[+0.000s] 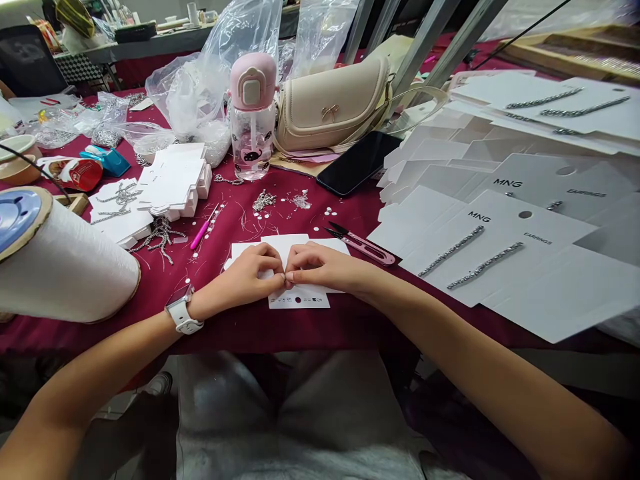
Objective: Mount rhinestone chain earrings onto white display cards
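Both of my hands meet over a white earring card near the table's front edge. My left hand, with a white watch on its wrist, is closed in a pinch at the card's middle. My right hand pinches right beside it, fingertips touching the left ones. Whatever is between the fingertips is too small and covered to make out. More white cards lie under the hands. Pink-handled thread snips rest just right of my right hand. A pink-handled pointed tool lies to the left.
Finished cards with silver earrings are piled at right. A large thread spool stands at left. Behind are a pink-lidded bottle, beige handbag, black phone, a card stack and silver chains.
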A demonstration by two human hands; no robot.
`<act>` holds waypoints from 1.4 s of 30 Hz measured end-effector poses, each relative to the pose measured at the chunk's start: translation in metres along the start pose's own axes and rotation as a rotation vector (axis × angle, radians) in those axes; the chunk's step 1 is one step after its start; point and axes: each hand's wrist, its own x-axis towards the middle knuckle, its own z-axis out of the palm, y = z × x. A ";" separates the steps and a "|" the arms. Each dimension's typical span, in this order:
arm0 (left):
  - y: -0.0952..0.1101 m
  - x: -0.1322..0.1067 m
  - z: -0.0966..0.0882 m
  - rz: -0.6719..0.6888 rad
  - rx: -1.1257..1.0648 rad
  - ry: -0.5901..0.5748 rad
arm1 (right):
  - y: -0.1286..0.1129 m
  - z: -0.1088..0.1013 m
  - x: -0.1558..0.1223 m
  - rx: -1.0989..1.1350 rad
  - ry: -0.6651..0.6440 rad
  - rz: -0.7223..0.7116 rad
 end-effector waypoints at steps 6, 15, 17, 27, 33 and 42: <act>0.001 0.000 -0.001 -0.015 0.001 -0.008 | 0.000 -0.001 0.001 -0.005 -0.007 0.005; 0.001 0.001 -0.001 -0.012 0.012 -0.023 | 0.001 0.000 0.002 -0.003 -0.003 -0.003; 0.001 0.001 -0.002 -0.014 0.011 -0.025 | 0.001 0.000 0.002 -0.017 -0.013 0.006; 0.001 0.001 -0.001 -0.027 -0.004 -0.024 | -0.003 0.000 -0.002 -0.092 -0.007 -0.014; -0.001 -0.001 -0.002 0.010 -0.005 -0.041 | 0.000 -0.003 -0.003 -0.067 -0.026 -0.077; -0.003 -0.002 -0.001 0.042 0.028 -0.010 | -0.003 -0.002 -0.003 -0.127 -0.029 -0.060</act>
